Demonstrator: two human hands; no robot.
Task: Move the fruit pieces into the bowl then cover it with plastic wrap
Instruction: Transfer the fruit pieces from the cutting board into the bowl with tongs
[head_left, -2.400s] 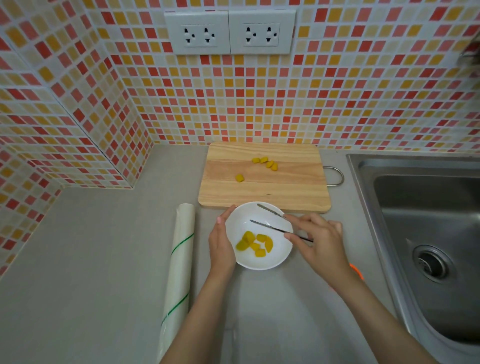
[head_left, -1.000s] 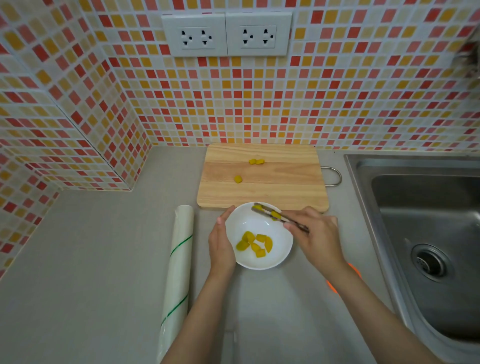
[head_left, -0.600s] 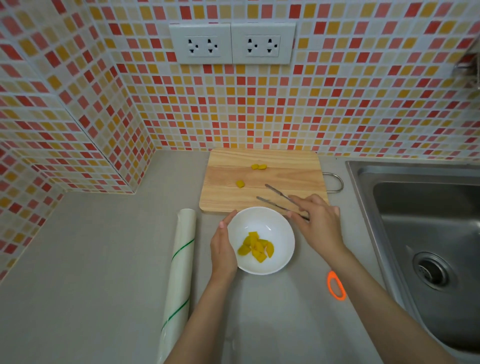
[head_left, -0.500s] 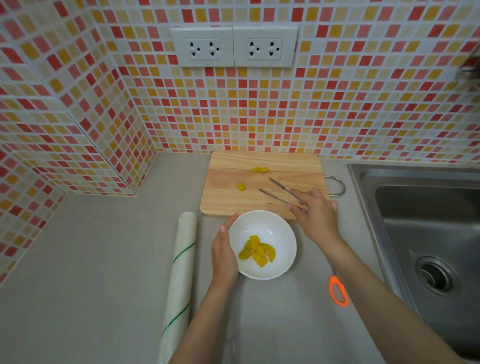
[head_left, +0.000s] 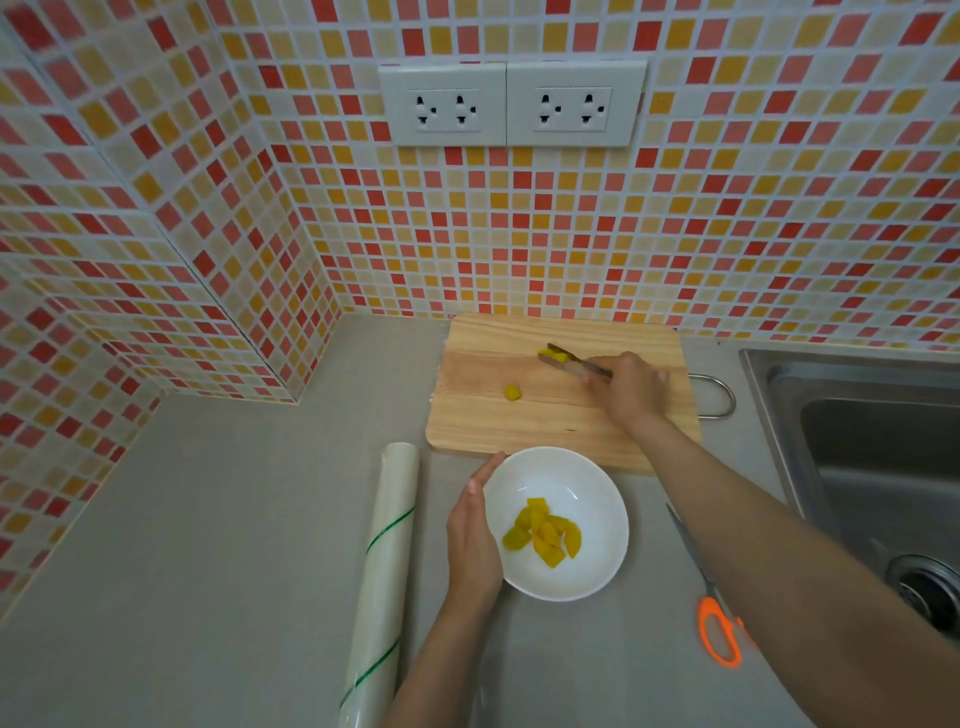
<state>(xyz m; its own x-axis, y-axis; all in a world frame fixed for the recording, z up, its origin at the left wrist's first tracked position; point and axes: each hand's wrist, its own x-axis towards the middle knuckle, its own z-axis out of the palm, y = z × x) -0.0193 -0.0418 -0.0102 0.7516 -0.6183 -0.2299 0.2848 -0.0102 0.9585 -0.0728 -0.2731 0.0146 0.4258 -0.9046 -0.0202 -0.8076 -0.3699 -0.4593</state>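
Observation:
A white bowl (head_left: 592, 488) stands on the grey counter with several yellow fruit pieces (head_left: 543, 531) inside. My left hand (head_left: 470, 540) rests against its left rim. Behind it lies a wooden cutting board (head_left: 519, 421). My right hand (head_left: 631, 389) holds metal tongs (head_left: 574, 364) over the board's far part, their tips closed around yellow fruit pieces (head_left: 553, 356). One more fruit piece (head_left: 512, 393) lies alone on the board. A roll of plastic wrap (head_left: 387, 561) lies to the left of the bowl.
Orange-handled scissors (head_left: 719, 631) lie on the counter right of the bowl, partly under my right forearm. A steel sink (head_left: 872, 467) fills the right side. Mosaic-tiled walls with two sockets (head_left: 511, 106) close the back and left.
My right hand dropped tonged fruit into the bowl, then reached back over the board. The tongs have closed on the far pieces. My left hand has stayed at the bowl.

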